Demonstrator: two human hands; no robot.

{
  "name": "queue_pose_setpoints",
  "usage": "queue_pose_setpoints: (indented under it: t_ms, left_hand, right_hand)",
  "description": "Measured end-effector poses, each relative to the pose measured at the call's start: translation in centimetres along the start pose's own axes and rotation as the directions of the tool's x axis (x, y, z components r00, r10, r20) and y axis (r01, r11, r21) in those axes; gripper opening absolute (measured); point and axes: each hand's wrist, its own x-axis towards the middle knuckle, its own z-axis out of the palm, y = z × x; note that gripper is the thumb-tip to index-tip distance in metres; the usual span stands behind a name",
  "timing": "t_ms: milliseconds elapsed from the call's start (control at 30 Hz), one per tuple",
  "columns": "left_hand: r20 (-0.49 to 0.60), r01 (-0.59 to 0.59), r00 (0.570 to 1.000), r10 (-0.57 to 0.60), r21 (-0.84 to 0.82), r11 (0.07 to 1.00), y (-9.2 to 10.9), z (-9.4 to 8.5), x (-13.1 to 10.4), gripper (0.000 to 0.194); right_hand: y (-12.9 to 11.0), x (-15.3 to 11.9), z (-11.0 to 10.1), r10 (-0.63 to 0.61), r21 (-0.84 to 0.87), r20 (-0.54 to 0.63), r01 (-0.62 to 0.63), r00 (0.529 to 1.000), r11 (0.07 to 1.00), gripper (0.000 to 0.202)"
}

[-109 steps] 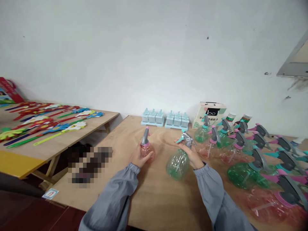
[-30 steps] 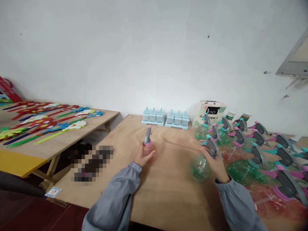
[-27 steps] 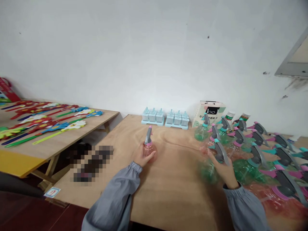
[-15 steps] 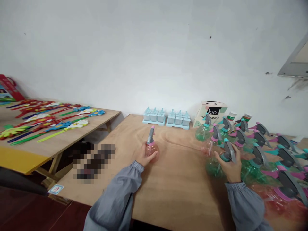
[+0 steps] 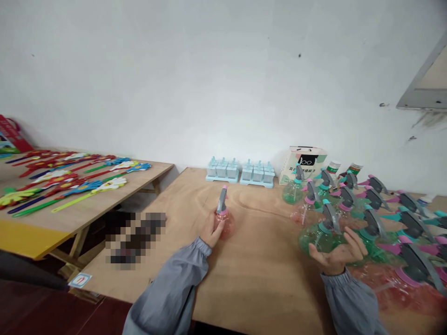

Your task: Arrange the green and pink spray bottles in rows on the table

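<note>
My left hand (image 5: 212,230) is wrapped round the left side of a clear pink spray bottle (image 5: 226,224), which stands upright on the wooden table with its pink nozzle up. At the right, my right hand (image 5: 337,253) has its fingers spread, palm up, just in front of a green spray bottle (image 5: 316,236) with a grey and teal head. Nothing shows in its grip. Many more pink and green spray bottles crowd the table's right side around and beyond this hand.
Two light-blue ice-pop moulds (image 5: 222,170) and a printed box (image 5: 302,165) stand along the wall. A blurred dark item (image 5: 138,238) lies on the table's left. Colourful hand-shaped clappers (image 5: 84,186) cover another table (image 5: 139,179) at the left.
My right hand has let go of the green bottle's head, opened and moved lower. The pink bottle has shifted slightly right with my left hand on it.
</note>
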Motion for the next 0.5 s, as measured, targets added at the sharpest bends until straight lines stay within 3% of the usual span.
queue_pose_setpoints:
  t_ms: [67, 133, 267, 400, 500]
  left_hand:
    - [0.031, -0.008, 0.999, 0.007, 0.016, 1.000, 0.2, 0.6, -0.3, 0.052]
    - [0.060, -0.011, 0.998, 0.010, 0.017, 1.000, 0.3, 1.2, -0.7, 0.053]
    - [0.082, -0.014, 0.997, 0.016, -0.031, 0.999, 0.6, 1.6, -0.9, 0.061]
    - [0.063, -0.060, 0.996, 0.068, -0.119, 0.991, 2.1, 0.5, 0.9, 0.084]
    - [0.159, -0.080, 0.981, 0.113, -0.200, 0.976, 3.9, -0.2, 3.0, 0.090]
  right_hand:
    - [-1.6, 0.2, 0.2, -0.049, 0.047, 0.006, 0.049, 0.999, 0.998, 0.071]
    - [-3.5, 0.4, 0.7, -0.032, 0.085, 0.086, 0.025, 0.996, 0.996, 0.058]
    - [-6.9, 0.3, 2.1, 0.078, 0.215, 0.337, -0.158, 0.938, 0.964, 0.047]
    - [-8.8, -0.4, 2.7, 0.069, 0.316, 0.535, -0.274, 0.842, 0.908, 0.043]
    - [-9.1, -1.0, 2.5, 0.024, 0.370, 0.550, -0.269, 0.835, 0.889, 0.039]
